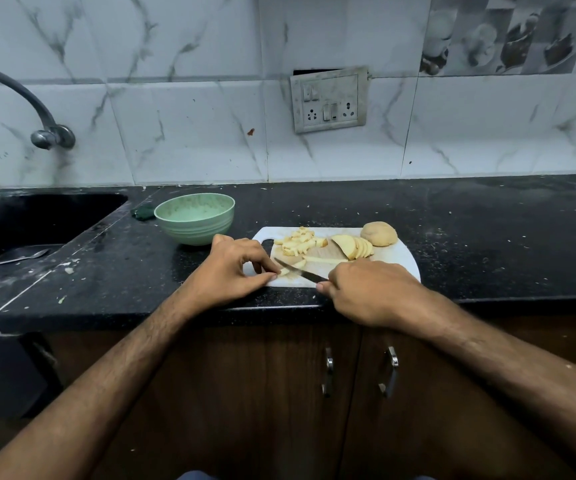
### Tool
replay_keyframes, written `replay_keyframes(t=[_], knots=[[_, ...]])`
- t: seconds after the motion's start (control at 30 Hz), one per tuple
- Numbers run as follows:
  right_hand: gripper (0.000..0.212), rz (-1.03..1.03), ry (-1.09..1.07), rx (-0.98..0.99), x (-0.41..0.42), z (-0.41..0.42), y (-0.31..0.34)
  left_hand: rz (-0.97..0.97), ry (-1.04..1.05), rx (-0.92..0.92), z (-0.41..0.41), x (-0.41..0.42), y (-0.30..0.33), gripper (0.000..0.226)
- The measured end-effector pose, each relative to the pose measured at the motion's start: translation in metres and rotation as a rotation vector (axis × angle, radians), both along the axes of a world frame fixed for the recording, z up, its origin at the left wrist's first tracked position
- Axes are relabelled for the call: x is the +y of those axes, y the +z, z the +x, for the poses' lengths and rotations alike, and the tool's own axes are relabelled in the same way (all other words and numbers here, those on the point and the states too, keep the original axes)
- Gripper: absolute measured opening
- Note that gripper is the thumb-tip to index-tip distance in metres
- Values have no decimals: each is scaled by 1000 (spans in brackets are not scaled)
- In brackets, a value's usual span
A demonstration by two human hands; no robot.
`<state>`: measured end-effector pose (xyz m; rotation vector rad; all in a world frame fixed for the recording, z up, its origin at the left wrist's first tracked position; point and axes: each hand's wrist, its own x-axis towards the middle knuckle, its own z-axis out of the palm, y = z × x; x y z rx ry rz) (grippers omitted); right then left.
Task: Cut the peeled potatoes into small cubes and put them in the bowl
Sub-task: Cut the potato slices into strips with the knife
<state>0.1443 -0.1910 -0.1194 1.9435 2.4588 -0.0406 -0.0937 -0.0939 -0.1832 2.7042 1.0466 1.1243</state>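
Dicing a potato strip at the near-left corner of the cutting board (397, 268).

The left hand (234, 271) pins the potato strip (291, 266) with pinched fingers (265, 268) so it cannot slide; the right hand (366, 292) clenches the knife (300, 271) across it. Cubes (298, 242), slices (354, 247) and a whole potato (379, 233) wait farther back, the green bowl (194, 218) left on the surface (487, 220) within reach.

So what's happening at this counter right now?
A person is dicing peeled potatoes on a white cutting board. The right hand grips a knife, its blade on a potato strip pinched by the left hand. Cut cubes, slices and a whole potato wait there; the green bowl looks empty.
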Motion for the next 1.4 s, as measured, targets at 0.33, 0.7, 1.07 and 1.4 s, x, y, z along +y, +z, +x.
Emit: replay_keyframes(t=[0.33, 0.7, 1.07, 1.4], knots=[[33, 51, 5, 17, 8, -17, -10, -69, -1, -19, -1, -3, 3, 8], [35, 15, 37, 37, 1, -4, -13, -185, -5, -154, 7, -15, 12, 35], [38, 40, 57, 24, 16, -12, -15, -220, -13, -170, 6, -13, 10, 29], [46, -177, 55, 379, 50, 48, 13, -200, -13, -154, 7, 0, 5, 32]])
